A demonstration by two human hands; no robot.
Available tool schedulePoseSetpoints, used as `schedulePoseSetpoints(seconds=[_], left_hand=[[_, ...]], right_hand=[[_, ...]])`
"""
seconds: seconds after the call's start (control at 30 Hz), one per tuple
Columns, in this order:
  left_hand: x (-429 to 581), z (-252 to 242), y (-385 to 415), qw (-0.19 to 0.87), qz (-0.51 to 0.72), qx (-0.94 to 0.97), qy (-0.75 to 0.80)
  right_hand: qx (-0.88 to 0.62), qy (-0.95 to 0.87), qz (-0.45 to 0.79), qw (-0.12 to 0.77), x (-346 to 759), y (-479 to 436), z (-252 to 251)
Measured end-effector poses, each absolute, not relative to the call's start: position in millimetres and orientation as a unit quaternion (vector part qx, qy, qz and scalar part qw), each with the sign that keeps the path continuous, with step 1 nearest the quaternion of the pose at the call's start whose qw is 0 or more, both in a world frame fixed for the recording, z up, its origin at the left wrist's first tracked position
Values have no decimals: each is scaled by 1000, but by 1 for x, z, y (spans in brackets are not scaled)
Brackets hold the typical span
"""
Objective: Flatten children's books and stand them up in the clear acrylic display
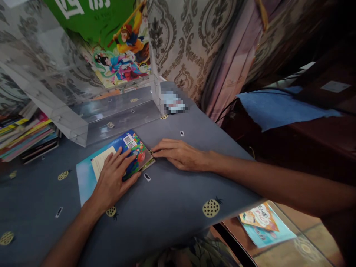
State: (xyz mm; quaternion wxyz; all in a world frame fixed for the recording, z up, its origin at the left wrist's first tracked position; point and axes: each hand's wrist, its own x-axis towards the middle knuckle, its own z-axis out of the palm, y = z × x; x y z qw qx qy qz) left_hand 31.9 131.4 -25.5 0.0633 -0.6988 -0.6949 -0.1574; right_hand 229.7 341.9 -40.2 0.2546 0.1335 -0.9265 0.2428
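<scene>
A picture book [143, 157] with a blue, colourful cover and a barcode lies flat on the table, a lighter blue sheet or cover [85, 185] showing at its left. My left hand [115, 172] rests on the cover with its fingers spread, hiding part of a cream text panel. At the book's right edge, my right hand [180, 154] has its fingers stretched out, the tips touching or very near that edge. Its thumb is mostly hidden.
Behind the book stands a clear acrylic stand [79, 129], with a green illustrated book [116, 48] upright behind it. Stacked books [30, 137] sit at the left. More books [264, 224] lie below the table's right edge. A blue cloth [278, 107] is at the right.
</scene>
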Motion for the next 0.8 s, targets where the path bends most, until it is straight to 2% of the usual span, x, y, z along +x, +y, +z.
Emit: schedulePoseSetpoints(seconds=[0.8], left_hand=[[37, -22, 133, 60, -157, -688, -706]], right_hand=[[140, -922, 254, 257, 230, 340, -36]])
